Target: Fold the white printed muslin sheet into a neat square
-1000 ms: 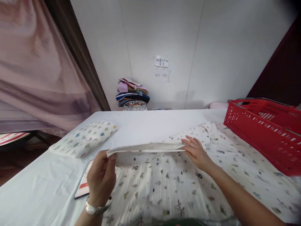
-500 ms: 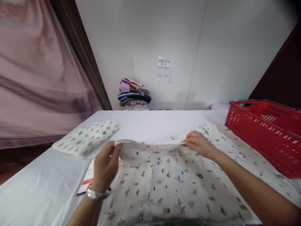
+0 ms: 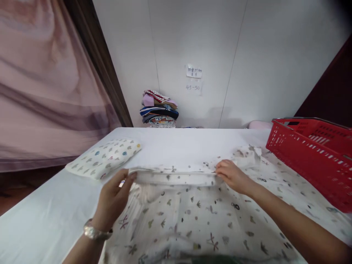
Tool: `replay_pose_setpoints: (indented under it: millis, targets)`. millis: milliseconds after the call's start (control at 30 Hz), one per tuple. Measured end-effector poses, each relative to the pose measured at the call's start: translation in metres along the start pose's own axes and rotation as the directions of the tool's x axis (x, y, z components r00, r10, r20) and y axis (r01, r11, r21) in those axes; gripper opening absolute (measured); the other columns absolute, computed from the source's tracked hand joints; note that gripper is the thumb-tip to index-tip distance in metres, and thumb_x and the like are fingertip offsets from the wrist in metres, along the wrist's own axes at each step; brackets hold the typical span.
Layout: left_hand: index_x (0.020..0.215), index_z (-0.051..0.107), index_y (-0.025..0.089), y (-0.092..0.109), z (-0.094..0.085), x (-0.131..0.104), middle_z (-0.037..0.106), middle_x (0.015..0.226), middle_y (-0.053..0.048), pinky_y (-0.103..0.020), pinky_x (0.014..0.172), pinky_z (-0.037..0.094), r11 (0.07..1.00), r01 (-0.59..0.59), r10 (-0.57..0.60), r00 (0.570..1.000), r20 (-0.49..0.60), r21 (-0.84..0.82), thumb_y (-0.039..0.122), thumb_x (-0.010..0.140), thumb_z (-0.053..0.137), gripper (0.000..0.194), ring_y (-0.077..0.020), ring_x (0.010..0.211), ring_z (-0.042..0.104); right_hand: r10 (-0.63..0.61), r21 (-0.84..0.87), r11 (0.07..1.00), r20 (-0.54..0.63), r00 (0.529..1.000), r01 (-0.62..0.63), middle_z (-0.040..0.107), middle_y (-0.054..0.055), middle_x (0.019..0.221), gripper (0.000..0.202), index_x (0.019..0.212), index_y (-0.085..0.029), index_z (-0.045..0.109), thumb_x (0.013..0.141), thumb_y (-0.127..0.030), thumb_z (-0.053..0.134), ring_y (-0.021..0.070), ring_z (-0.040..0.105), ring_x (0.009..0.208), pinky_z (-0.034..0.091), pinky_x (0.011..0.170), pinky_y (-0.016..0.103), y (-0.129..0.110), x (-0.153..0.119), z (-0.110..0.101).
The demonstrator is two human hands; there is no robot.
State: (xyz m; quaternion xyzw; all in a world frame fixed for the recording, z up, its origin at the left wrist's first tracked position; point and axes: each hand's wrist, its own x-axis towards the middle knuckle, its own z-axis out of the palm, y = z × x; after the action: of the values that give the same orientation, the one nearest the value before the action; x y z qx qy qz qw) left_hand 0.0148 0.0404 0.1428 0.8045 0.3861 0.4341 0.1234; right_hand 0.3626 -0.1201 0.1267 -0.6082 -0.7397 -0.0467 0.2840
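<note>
A white cloth (image 3: 189, 216) printed with small plants and figures lies over the near part of the table. Along its far side, a narrow band is folded over between my hands. My left hand (image 3: 114, 198), with a silver bracelet at the wrist, pinches the band's left end between thumb and fingers. At the right end, the closed fingers of my right hand (image 3: 231, 176) grip the same edge. More of the patterned fabric spreads to the right, bunched behind my right hand. The cloth's near end runs out of view at the bottom.
A folded cloth with grey shapes (image 3: 104, 157) lies at the left on the white-covered table (image 3: 187, 146). A red basket (image 3: 308, 157) stands at the right, beside the patterned fabric. Behind the table, a stack of folded textiles (image 3: 159, 110) rests against the wall.
The cloth's far edge has been turned over into a flatter, wider band. My left hand has shifted left and slightly down. The phone beside it is now almost entirely covered.
</note>
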Motion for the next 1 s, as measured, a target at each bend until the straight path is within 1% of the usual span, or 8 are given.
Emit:
replay_pose_setpoints:
  millis: [67, 133, 433, 500, 633, 733, 900, 1000]
  targets:
    - [0.076, 0.057, 0.018, -0.006, -0.001, -0.002, 0.056, 0.068, 0.003, -0.02, 0.062, 0.042, 0.998, 0.05, -0.049, 0.998, 0.033, -0.027, 0.037, 0.078, 0.048, 0.021, -0.0105, 0.065, 0.051, -0.017, -0.02, 1.0, -0.044, 0.999, 0.017, 0.056, 0.008, 0.086, 0.017, 0.084, -0.019, 0.058, 0.086, -0.018, 0.04, 0.019, 0.053, 0.083, 0.044, 0.075, 0.038, -0.004, 0.001, -0.001]
    - [0.086, 0.058, 0.019, -0.012, -0.002, -0.005, 0.06, 0.081, 0.002, -0.021, 0.073, 0.042, 0.992, 0.105, -0.111, 0.99, -0.086, -0.064, 0.038, 0.077, 0.05, 0.023, -0.0121, 0.076, 0.054, -0.018, -0.024, 1.0, -0.104, 0.994, 0.015, 0.055, 0.009, 0.09, 0.015, 0.089, -0.019, 0.056, 0.085, -0.017, 0.042, 0.0193, 0.052, 0.086, 0.043, 0.077, 0.038, -0.008, 0.002, -0.002]
    - [0.09, 0.062, 0.02, -0.018, 0.0, -0.023, 0.063, 0.085, 0.0, -0.026, 0.08, 0.044, 0.91, 0.297, -0.345, 0.93, -0.131, -0.289, 0.045, 0.071, 0.056, 0.032, -0.0164, 0.084, 0.055, 0.045, 0.15, 0.988, -0.06, 0.997, -0.036, 0.052, 0.008, 0.092, 0.017, 0.093, -0.02, 0.053, 0.088, -0.02, 0.036, 0.0139, 0.051, 0.07, 0.045, 0.061, 0.028, -0.011, -0.003, 0.011]
    - [0.089, 0.062, 0.019, -0.014, 0.0, -0.026, 0.063, 0.088, -0.001, -0.026, 0.081, 0.044, 0.85, 0.337, -0.402, 0.912, -0.083, -0.405, 0.045, 0.07, 0.057, 0.032, -0.0172, 0.087, 0.055, 0.045, 0.174, 0.984, -0.029, 0.999, -0.039, 0.052, 0.008, 0.091, 0.018, 0.093, -0.02, 0.053, 0.089, -0.021, 0.035, 0.0139, 0.051, 0.069, 0.045, 0.06, 0.028, -0.012, -0.005, 0.015]
    - [0.086, 0.06, 0.019, -0.007, 0.002, -0.031, 0.063, 0.085, 0.001, -0.021, 0.07, 0.046, 0.599, 0.42, -0.518, 0.852, 0.069, -0.682, 0.044, 0.066, 0.063, 0.031, -0.013, 0.079, 0.055, 0.075, 0.199, 0.977, -0.01, 0.997, -0.071, 0.051, 0.009, 0.097, 0.017, 0.094, -0.02, 0.051, 0.089, -0.021, 0.034, 0.0155, 0.052, 0.077, 0.046, 0.065, 0.029, -0.017, -0.012, 0.021]
    - [0.083, 0.06, 0.02, -0.005, 0.002, -0.035, 0.062, 0.082, 0.003, -0.017, 0.07, 0.044, 0.509, 0.434, -0.565, 0.82, 0.092, -0.744, 0.042, 0.062, 0.068, 0.032, -0.0106, 0.077, 0.054, 0.075, 0.211, 0.974, 0.03, 0.997, -0.079, 0.051, 0.01, 0.103, 0.017, 0.093, -0.02, 0.049, 0.089, -0.02, 0.033, 0.0162, 0.052, 0.082, 0.046, 0.068, 0.03, -0.022, -0.02, 0.027]
    - [0.083, 0.06, 0.02, -0.006, 0.0, -0.041, 0.059, 0.073, 0.004, -0.015, 0.063, 0.042, 0.558, 0.465, -0.601, 0.797, 0.051, -0.687, 0.044, 0.062, 0.067, 0.033, -0.0079, 0.07, 0.051, 0.07, 0.24, 0.966, 0.122, 0.99, -0.098, 0.054, 0.008, 0.091, 0.018, 0.099, -0.02, 0.047, 0.089, -0.018, 0.033, 0.0155, 0.052, 0.079, 0.045, 0.068, 0.029, -0.032, -0.035, 0.044]
    - [0.084, 0.06, 0.019, -0.008, 0.001, -0.043, 0.06, 0.074, 0.003, -0.017, 0.061, 0.043, 0.681, 0.44, -0.575, 0.817, -0.054, -0.586, 0.046, 0.065, 0.063, 0.033, -0.0089, 0.069, 0.052, 0.094, 0.202, 0.972, 0.152, 0.984, -0.124, 0.054, 0.008, 0.093, 0.029, 0.115, -0.02, 0.041, 0.088, -0.017, 0.034, 0.0161, 0.052, 0.08, 0.046, 0.067, 0.029, -0.035, -0.043, 0.052]
